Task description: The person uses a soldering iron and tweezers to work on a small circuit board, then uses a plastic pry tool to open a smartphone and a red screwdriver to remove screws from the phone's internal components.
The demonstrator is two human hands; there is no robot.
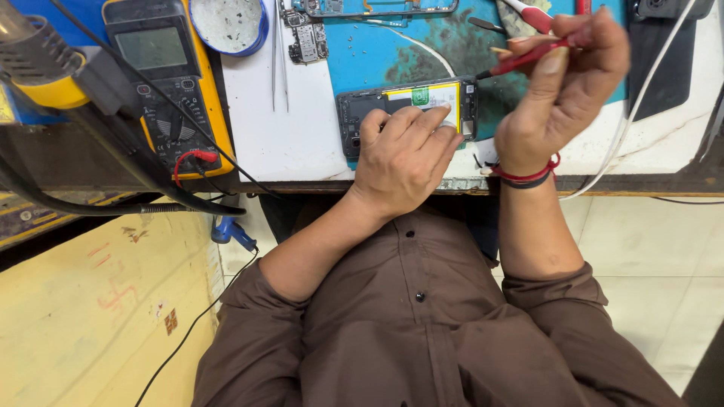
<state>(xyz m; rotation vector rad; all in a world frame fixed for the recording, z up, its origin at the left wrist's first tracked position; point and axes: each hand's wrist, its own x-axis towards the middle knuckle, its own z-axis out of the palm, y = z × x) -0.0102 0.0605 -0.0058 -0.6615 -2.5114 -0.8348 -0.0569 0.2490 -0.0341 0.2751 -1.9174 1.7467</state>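
Opened phone (407, 105) lies back-off at the near edge of the bench, partly on the blue mat (377, 53), yellow-labelled battery showing inside. Left hand (403, 154) rests on it w/ fingers curled down, pressing the lower edge of the phone & battery; nothing gripped, just flat pressure. Right hand (562, 90) is raised just right of the phone, fingers pinched shut round a red-handled screwdriver (528, 56), dark tip aimed at the phone's upper right corner; can't tell if tip touches. Red thread & dark band on that wrist. Left of the phone: tweezers (279, 60) on a white sheet, circuit board (308, 38), yellow multimeter (166, 75) w/ red lead, hot-air tool (45, 68) at far left
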